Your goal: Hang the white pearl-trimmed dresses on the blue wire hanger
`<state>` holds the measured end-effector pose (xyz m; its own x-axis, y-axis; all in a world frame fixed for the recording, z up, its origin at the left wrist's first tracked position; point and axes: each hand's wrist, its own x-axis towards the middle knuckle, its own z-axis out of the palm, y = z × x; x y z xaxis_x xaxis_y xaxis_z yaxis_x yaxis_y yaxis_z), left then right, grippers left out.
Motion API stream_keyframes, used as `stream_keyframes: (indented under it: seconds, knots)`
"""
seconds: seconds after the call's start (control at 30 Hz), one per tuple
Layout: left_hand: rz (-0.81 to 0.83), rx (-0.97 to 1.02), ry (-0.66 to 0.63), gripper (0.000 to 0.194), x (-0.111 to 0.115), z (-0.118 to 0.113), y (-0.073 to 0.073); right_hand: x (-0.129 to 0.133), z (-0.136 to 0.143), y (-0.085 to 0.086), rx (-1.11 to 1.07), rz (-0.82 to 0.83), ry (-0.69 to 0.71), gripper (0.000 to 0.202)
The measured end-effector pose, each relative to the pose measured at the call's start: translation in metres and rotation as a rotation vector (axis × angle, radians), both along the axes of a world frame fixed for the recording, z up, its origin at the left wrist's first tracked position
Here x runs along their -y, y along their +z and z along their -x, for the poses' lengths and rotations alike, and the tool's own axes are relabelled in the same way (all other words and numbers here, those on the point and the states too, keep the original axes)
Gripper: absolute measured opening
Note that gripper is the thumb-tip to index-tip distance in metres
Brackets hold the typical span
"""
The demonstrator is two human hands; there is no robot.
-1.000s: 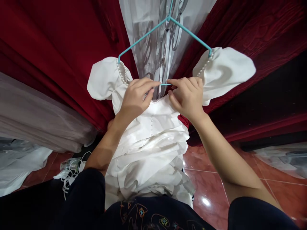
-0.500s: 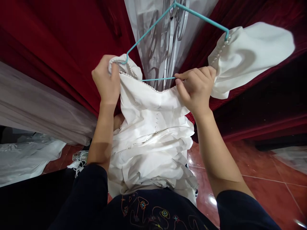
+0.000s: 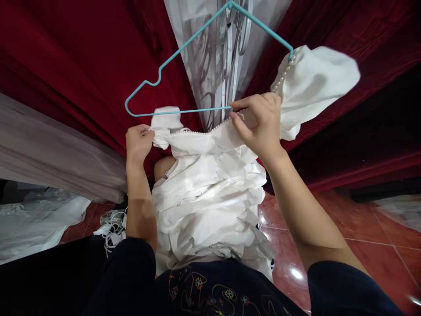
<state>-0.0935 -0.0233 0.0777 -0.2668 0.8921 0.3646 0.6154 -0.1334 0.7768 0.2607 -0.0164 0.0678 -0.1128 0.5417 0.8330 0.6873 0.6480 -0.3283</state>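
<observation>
A white dress [image 3: 210, 188] with a pearl-edged neckline lies bunched over my lap. Above its neckline is a light blue clothes hanger [image 3: 194, 38], its right shoulder still inside the puffed right sleeve [image 3: 322, 74]. The hanger's left end is bare, clear of the fabric. My left hand [image 3: 138, 142] pinches the pearl edge of the dress near the smaller left sleeve [image 3: 166, 118]. With thumb and fingers, my right hand [image 3: 259, 123] grips the hanger's bottom bar together with the neckline on the right.
Dark red drapes [image 3: 98, 52] hang on both sides, with a white metal frame [image 3: 226, 57] between them. Sheer pale fabric [image 3: 55, 145] hangs at left. White cords [image 3: 115, 230] lie on the red tiled floor [image 3: 371, 250].
The left sleeve has come off the hanger's left end. My left hand has moved down with the dress edge. The hanger and right sleeve have shifted slightly left.
</observation>
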Motion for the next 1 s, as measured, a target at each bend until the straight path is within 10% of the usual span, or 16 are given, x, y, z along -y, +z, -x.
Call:
stream_keyframes:
  seconds: [0.17, 0.33, 0.6, 0.77, 1.0]
  knots:
    - [-0.299, -0.272, -0.285, 0.021, 0.03, -0.044, 0.011, -0.006, 0.0, -0.002, -0.021, -0.009, 0.008, 0.014]
    - [-0.716, -0.355, -0.251, 0.019, 0.023, -0.082, 0.029, -0.008, -0.005, -0.002, -0.002, -0.004, 0.007, 0.014]
    - [-0.522, -0.485, -0.216, 0.019, 0.002, -0.093, 0.025, -0.003, -0.016, 0.006, 0.056, -0.038, 0.011, 0.021]
    - [-0.499, -0.519, -0.229, 0.017, 0.004, -0.09, 0.027, -0.017, -0.041, 0.027, -0.118, -0.289, -0.214, 0.046]
    - [-0.469, -0.553, -0.203, 0.014, 0.01, -0.081, 0.038, -0.041, -0.082, 0.067, -0.375, -0.028, -0.258, 0.034]
